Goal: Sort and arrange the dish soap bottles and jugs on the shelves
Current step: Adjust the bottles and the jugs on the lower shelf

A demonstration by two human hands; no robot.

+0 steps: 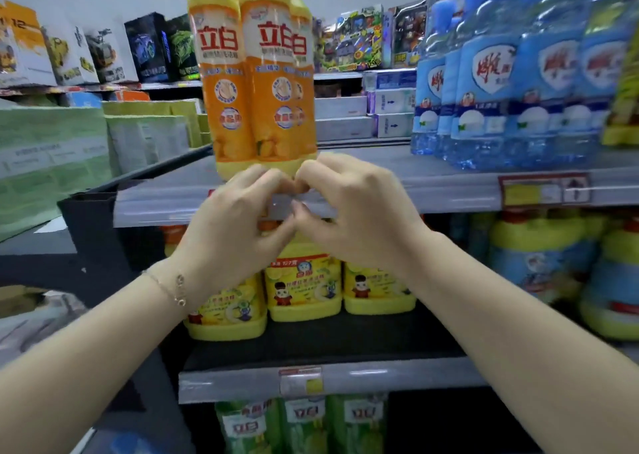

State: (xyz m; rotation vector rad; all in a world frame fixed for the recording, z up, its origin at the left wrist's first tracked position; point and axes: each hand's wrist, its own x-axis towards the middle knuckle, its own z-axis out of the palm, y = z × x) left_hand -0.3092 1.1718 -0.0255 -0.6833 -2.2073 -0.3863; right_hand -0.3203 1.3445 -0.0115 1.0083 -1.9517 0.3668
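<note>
In the frame's centre, the orange dish soap bottles (266,83) were stood upright at the front edge of the upper shelf (432,184). The left hand (235,225) and right hand (356,215) were curled against their bases, probably to square them up. Whether they were actually gripped could not be told.

Two bare forearms show, the left forearm (86,367) filling the frame's 8 o'clock corner and the right forearm (518,315) the 4 o'clock corner, each uncovered from the picture's edge up to the wrist. The left hand (235,225) and the right hand (359,211) are bare too, with slim fingers and short, plain nails where any can be seen. Around the left wrist runs a bracelet (173,287), a very fine gold-toned chain, with small round ring-shaped links gathered at its 5 o'clock end.
</note>
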